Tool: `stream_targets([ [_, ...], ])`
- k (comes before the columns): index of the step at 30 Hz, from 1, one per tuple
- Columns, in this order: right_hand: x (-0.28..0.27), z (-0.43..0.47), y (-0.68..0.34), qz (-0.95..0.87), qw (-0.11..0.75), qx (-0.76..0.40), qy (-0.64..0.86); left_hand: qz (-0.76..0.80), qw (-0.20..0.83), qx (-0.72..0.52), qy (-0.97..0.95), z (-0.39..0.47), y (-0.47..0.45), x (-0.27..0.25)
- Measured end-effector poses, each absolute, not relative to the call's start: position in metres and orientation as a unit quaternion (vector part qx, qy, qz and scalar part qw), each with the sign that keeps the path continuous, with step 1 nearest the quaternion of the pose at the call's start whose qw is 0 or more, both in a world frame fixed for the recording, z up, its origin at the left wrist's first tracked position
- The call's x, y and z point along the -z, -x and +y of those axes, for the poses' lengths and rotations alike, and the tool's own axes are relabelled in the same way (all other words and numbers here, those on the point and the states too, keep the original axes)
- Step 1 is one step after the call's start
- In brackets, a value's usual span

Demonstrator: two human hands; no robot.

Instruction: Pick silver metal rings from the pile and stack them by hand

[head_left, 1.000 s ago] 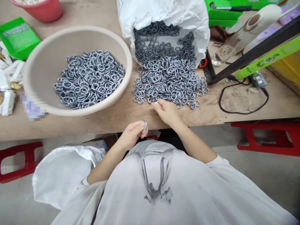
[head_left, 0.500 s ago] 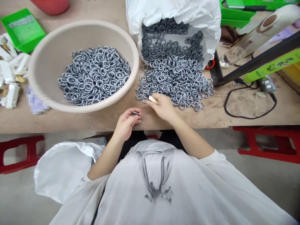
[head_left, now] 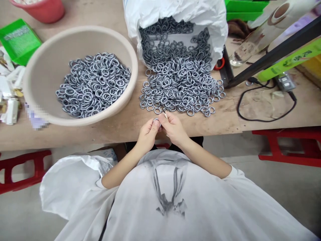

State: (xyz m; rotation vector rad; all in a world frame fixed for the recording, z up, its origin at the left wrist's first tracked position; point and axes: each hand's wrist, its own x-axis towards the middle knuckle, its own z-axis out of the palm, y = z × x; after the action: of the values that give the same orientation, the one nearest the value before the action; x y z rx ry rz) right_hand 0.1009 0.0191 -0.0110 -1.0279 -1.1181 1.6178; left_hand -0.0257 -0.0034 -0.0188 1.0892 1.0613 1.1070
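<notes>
My left hand (head_left: 147, 133) pinches a grey ring (head_left: 156, 119) between thumb and fingers, just off the table's front edge. Against it, my right hand (head_left: 175, 130) is closed on a small tool with a flat pale handle (head_left: 165, 114); its dark tip points away from me and its kind is hard to make out. The fingertips of both hands meet at the ring. Right beyond them, a heap of loose grey rings (head_left: 180, 87) spills from a white sack (head_left: 175, 8) lying on its side. To the left, a large beige basin (head_left: 37, 90) holds many similar rings.
A green tray (head_left: 20, 42), white wrapped pieces (head_left: 11, 83) and a red bowl (head_left: 47, 11) occupy the left side. On the right are a slanting black metal bar (head_left: 265, 55), a plastic film roll (head_left: 265, 30) and a black cable (head_left: 240, 110). Red stools (head_left: 276, 147) flank me.
My left hand has moved right with the ring, and my right hand has drawn back from the heap's edge, bringing the tool to the ring. The view has shifted slightly.
</notes>
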Motion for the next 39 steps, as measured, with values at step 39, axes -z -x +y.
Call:
stream_targets([
  [39, 0.007, 0.063, -0.098, -0.782, 0.139, -0.183, 0.579, 0.385, 0.752, -0.422, -0.33, -0.019, 0.056, 0.013],
])
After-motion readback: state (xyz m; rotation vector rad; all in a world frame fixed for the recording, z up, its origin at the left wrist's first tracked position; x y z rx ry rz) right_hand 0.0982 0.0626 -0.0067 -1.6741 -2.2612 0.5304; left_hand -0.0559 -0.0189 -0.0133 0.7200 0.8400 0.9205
